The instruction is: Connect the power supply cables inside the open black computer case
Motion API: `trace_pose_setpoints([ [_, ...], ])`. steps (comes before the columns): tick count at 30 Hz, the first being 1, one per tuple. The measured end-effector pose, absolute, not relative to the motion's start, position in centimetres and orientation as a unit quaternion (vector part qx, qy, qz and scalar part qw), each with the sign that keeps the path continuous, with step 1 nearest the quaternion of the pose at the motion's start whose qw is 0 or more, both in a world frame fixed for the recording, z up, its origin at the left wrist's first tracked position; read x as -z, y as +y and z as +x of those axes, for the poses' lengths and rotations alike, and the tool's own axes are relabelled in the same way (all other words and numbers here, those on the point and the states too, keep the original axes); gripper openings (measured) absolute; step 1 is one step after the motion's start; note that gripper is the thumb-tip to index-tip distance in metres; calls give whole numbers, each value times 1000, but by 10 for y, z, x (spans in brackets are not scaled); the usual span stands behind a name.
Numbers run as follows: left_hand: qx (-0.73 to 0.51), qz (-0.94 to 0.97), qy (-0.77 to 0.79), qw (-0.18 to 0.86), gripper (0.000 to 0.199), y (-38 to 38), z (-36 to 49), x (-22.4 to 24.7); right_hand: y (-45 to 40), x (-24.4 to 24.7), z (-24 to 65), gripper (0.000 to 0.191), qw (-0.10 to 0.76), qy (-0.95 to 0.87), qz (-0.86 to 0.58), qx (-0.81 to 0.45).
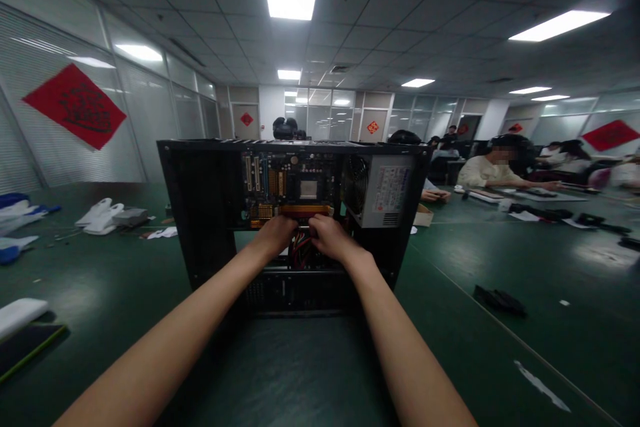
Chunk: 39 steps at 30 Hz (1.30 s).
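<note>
Far to the left of the left hand (277, 233), blue and white plastic (17, 213) lies on the green table (120, 287); nearer the viewer on that side are a white object (23, 317) and a dark flat item (30, 345) with a green edge. Less far from the left hand, a white plastic bag (100, 217) lies just beside a grey block (131, 217). The black computer case (175, 213) stands open-sided around both hands. Inside it, the circuit board (287, 163) rises above and behind the left hand, with pale slots (249, 173) up to its left. The left hand's fingers are curled at the left part of a reddish-orange strip (305, 211) near the board's lower edge; whether they pinch it I cannot tell. Between the hands, coloured cables (300, 252) bunch below the strip, and a silver square (309, 189) sits above it. The right hand (327, 233) is also curled, at the strip's right part, its fingertips hidden, so its hold cannot be told. Up and right of the right hand is a grey power supply (373, 200) with a fan (357, 177). Farther right, a person (483, 171) in a pale top sits across the table.
</note>
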<state>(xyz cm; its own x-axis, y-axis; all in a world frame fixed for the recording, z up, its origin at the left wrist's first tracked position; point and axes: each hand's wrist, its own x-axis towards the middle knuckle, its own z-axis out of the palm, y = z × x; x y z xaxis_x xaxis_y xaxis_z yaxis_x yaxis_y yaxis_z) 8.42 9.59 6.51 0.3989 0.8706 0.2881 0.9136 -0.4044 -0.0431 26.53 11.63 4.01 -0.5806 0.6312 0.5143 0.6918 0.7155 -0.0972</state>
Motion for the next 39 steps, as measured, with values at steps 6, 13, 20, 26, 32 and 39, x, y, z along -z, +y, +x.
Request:
trace_pose_setpoints([
  [6, 122, -824, -546, 87, 26, 97, 84, -61, 117, -44, 262, 18, 226, -890, -385, 88],
  [13, 160, -829, -530, 79, 24, 100, 79, -55, 110, -46, 261, 18, 211, -887, -398, 105],
  [20, 207, -830, -513, 69, 23, 100, 76, -48, 108, -44, 263, 18, 221, -875, -414, 115],
  [26, 228, -827, -511, 49, 26, 99, 77, -49, 101, -46, 263, 14, 206, -863, -437, 147],
  [32, 223, -828, -513, 50, 26, 103, 77, -49, 102, -48, 260, 14, 185, -863, -446, 150],
  [39, 227, -828, -510, 52, 26, 110, 76, -46, 105, -48, 260, 15, 197, -860, -453, 129],
])
